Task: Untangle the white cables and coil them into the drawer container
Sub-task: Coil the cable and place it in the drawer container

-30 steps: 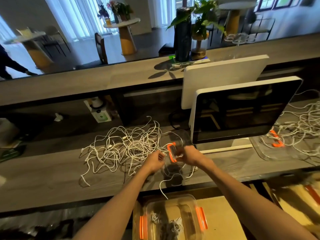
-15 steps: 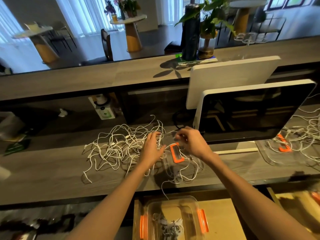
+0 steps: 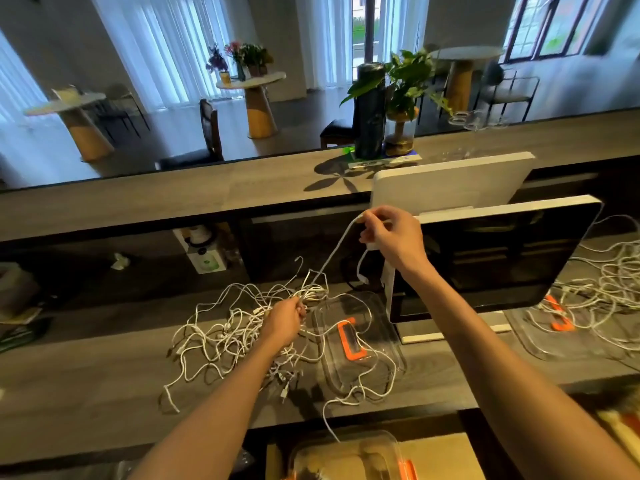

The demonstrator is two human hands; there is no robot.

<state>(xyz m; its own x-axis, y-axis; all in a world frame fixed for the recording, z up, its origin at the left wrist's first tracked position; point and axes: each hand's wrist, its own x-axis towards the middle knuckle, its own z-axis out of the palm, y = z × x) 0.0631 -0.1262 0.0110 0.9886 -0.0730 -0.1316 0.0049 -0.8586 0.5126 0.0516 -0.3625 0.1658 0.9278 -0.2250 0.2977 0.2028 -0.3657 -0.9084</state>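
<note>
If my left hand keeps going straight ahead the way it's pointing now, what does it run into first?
Your left hand points away from you into the tangled white cables it already grips, so more of that pile comes first. Beyond that, probably the dark back wall of the counter, though depth is hard to judge.

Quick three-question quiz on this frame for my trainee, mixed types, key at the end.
1. True or false: the right hand holds a white cable lifted above the desk.
2. Where is the left hand? A) inside the drawer container B) gripping strands at the tangled pile C) on the monitor
3. Fill in: the clear lid lying on the desk has an ______ handle.

Key: 1 true; 2 B; 3 orange.
</note>
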